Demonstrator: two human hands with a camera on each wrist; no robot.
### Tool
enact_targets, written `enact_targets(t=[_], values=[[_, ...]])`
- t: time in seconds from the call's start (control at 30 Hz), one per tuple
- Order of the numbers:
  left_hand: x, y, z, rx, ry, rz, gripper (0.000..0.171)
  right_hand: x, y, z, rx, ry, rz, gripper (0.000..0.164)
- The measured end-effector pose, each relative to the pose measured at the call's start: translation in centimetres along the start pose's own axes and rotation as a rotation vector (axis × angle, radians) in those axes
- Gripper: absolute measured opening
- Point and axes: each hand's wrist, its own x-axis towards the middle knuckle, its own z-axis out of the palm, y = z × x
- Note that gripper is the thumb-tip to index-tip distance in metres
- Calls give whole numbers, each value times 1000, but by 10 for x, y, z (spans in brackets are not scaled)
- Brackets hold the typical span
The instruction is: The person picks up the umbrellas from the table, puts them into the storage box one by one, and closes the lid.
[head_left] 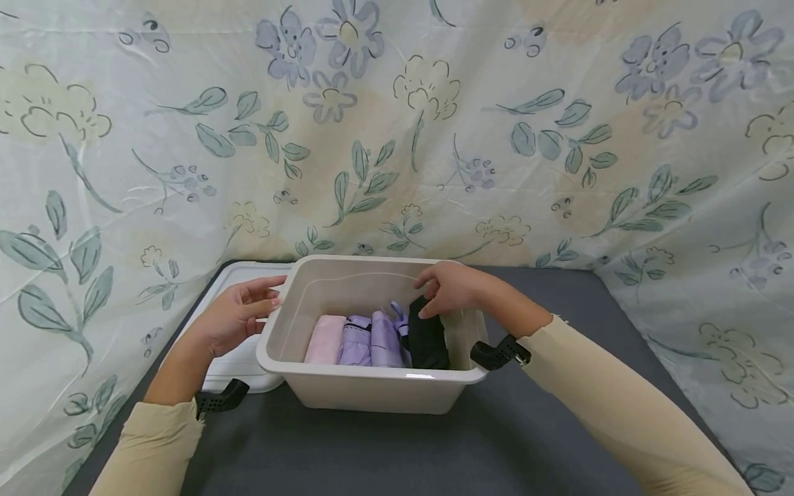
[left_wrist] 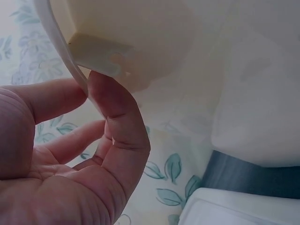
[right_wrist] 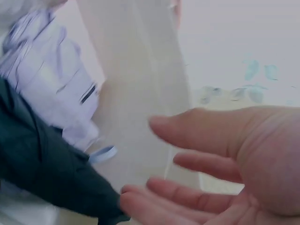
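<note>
A beige plastic bin (head_left: 378,393) stands on the dark table. My left hand (head_left: 236,317) is at its left side; in the left wrist view the thumb and a bent finger pinch the bin's rim (left_wrist: 63,51). Inside, side by side, lie a pink fabric roll (head_left: 325,339), two lilac fabric bundles, the left one (head_left: 355,342) beside the other (head_left: 386,341), and a black fabric roll (head_left: 429,341) at the right. Over the black roll hovers my right hand (head_left: 459,286), its fingers loosely bent; the right wrist view shows nothing in its grasp. A pale loop (right_wrist: 103,153) sticks out near the black roll.
A white lid (head_left: 238,368) lies flat to the left, partly under the bin's overhang. Behind the dark grey tabletop (head_left: 546,413) hangs a flower-patterned curtain (head_left: 384,158), which also runs along both sides. Each wrist wears a black camera band.
</note>
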Motion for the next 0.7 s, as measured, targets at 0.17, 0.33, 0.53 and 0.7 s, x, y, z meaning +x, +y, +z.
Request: enact_targets(t=[0.17,0.33,0.53,0.7], values=[[-2,-8,-2,92,11,10,64,-22,13,2,175,110,-180,51],[-4,-17,-7,164,51,13,62,-38,28,10,268,206,-313,39],[1,-33,-16,462,168,-13,59,-55,42,27,436,357,-352,29],[10,-52,-23,740,256,48,52,-71,49,44,484,559,-420,20]])
